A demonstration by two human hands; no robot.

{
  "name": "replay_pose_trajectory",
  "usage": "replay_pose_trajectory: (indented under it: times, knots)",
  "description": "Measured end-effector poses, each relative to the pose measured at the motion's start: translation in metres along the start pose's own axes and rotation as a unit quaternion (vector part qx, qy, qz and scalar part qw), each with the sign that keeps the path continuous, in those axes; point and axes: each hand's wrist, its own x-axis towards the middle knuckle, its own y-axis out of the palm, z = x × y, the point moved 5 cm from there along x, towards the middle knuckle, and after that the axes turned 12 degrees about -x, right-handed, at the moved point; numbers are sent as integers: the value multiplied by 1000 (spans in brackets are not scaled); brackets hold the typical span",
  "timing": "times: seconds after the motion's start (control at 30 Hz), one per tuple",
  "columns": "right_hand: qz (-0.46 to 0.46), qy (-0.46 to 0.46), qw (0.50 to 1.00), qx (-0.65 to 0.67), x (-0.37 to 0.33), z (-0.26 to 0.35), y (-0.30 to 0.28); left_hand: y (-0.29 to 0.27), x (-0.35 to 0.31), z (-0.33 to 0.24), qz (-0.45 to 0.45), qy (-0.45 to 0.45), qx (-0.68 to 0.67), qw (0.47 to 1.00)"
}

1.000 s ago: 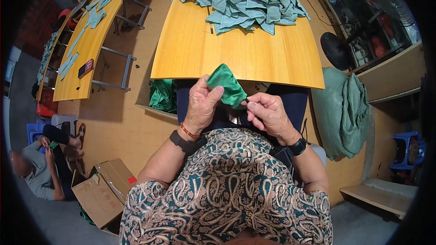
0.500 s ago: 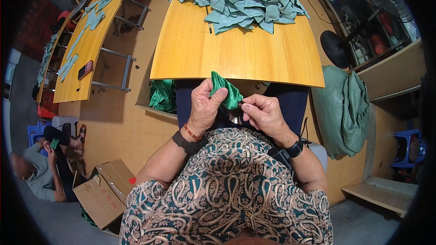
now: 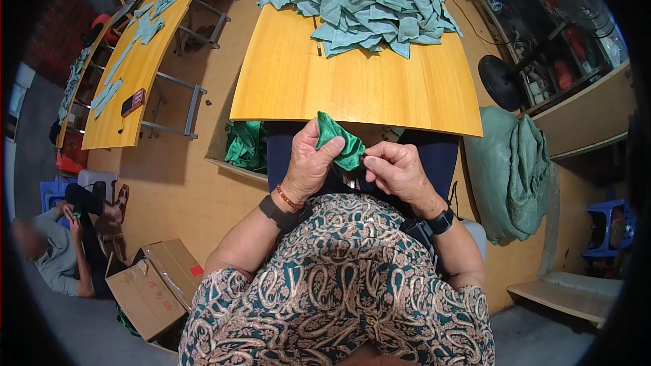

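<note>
My left hand (image 3: 308, 161) grips a small piece of shiny green velvet-like cloth (image 3: 342, 144), its thumb pressed on the face of the cloth. From the right, my right hand (image 3: 401, 172) pinches at the cloth's lower right corner. A small dark tip shows between those fingertips and the cloth; what it belongs to is hidden in the fingers. Both hands are over my lap, just below the near edge of the yellow table (image 3: 352, 91). Paler green cloth pieces (image 3: 366, 10) lie heaped on its far part.
A thin dark stick (image 3: 317, 39) lies by the heap. Green cloth (image 3: 245, 146) fills a box under the table's left side. A large green sack (image 3: 510, 175) stands right. To the left are a cardboard box (image 3: 146, 298), a second table (image 3: 102, 125) and a seated person (image 3: 60, 257).
The velvet piece has folded over a little more at its top between my hands. Both hands keep their grip and have barely moved. The view has shifted slightly.
</note>
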Motion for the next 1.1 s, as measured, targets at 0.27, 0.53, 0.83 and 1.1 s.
replay_pose_trajectory:
  times: [0.27, 0.53, 0.83, 1.1]
  knots:
    - [30, 2, 999, 37, -2, -11, 2, 10, -1, -6, -45, 10, -60, 997]
    - [45, 1, 999, -25, -3, -7, -4, -12, 3, -13, -57, 68, -45, 995]
    - [123, 27, 987, 95, -5, -2, -3, -1, -3, -13, 52, 6, 104, 993]
    - [115, 36, 978, 169, -4, -1, 9, 4, -9, 1, -21, -29, 87, 996]
